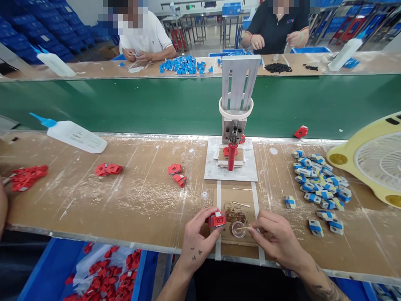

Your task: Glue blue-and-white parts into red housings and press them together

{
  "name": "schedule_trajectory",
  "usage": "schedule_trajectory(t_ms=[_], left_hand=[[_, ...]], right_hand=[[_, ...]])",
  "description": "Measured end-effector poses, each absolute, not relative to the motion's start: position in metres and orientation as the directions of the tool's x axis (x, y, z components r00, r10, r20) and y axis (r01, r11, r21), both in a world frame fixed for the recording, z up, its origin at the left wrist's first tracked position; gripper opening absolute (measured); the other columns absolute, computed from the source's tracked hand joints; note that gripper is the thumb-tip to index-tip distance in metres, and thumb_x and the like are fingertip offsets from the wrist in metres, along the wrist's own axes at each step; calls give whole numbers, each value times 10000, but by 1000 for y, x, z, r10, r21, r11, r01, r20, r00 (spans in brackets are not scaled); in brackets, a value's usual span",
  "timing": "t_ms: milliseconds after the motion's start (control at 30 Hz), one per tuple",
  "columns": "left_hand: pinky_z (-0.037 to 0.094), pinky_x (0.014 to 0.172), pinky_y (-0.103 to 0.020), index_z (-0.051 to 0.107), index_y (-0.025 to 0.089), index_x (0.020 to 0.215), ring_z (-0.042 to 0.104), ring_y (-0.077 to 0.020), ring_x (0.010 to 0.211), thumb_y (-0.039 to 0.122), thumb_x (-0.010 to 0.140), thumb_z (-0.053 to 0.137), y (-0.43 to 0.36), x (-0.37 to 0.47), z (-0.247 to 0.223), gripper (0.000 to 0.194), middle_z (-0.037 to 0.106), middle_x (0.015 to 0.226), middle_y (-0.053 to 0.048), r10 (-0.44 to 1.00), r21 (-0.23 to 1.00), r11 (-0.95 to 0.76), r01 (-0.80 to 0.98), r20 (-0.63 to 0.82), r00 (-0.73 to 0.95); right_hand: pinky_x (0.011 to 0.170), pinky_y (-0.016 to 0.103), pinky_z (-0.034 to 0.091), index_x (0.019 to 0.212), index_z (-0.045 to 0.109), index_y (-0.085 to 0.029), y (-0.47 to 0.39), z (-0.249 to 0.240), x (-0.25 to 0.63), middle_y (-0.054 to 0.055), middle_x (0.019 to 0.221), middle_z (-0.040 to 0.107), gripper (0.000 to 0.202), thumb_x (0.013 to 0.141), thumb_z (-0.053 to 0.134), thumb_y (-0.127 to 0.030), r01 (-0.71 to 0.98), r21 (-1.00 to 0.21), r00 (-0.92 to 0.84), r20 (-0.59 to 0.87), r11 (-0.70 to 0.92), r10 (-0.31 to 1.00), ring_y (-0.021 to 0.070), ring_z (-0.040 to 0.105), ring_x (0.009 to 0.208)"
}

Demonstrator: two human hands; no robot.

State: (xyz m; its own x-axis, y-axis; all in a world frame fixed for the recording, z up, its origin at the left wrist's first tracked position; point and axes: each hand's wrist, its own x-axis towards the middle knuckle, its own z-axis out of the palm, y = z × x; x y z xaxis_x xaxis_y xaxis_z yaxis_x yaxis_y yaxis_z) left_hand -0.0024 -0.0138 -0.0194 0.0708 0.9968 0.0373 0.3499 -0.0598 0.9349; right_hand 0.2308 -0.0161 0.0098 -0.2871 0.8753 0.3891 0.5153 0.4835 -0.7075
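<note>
My left hand [200,240] is closed around a red plastic part [216,219] with a grey edge, its recessed face turned up. Pinched between the fingertips of my right hand [275,234] is a thin cotton swab [245,228], its far end in a small clear cup [238,229]. The cup stands on a piece of cardboard [225,240] stained with dark wet rings. Two more swabs lie on that cardboard, one of them a white-tipped swab [241,204]. Behind them stands a metal toggle press [233,125] with a red handle [232,156] and red parts at its base.
Blue-and-white parts [322,179] lie heaped on the right beside a yellow fan [376,163]. Small groups of red parts [108,169] and a white squeeze bottle [77,136] are on the left. Below sits a blue bin [46,271] of red parts. Two people work across the green divider [125,104].
</note>
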Motion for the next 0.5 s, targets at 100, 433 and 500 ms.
schedule_trajectory(t_ms=[100, 433, 500], left_hand=[[607, 852, -345, 777, 224, 1031, 754, -237, 882, 191, 740, 715, -14, 1, -17, 299, 803, 984, -66, 997, 948, -43, 317, 18, 81], [601, 793, -307, 774, 208, 976, 753, -224, 814, 201, 692, 773, -20, 20, -4, 284, 811, 923, -56, 987, 969, -2, 248, -38, 155], [598, 790, -301, 771, 209, 964, 750, -217, 806, 194, 689, 769, -21, 21, -2, 276, 807, 909, -47, 988, 970, 7, 243, -45, 151]], right_hand=[[458, 239, 404, 706, 673, -212, -18, 16, 234, -15, 546, 560, 263, 957, 605, -252, 438, -804, -186, 357, 402, 915, 132, 520, 479], [445, 236, 410, 688, 689, -204, -11, 22, 215, -15, 534, 580, 225, 908, 649, -228, 314, -878, -42, 367, 361, 929, 129, 514, 464], [444, 230, 412, 693, 685, -202, -10, 20, 214, -20, 538, 577, 214, 904, 645, -202, 317, -868, -59, 384, 382, 921, 124, 513, 462]])
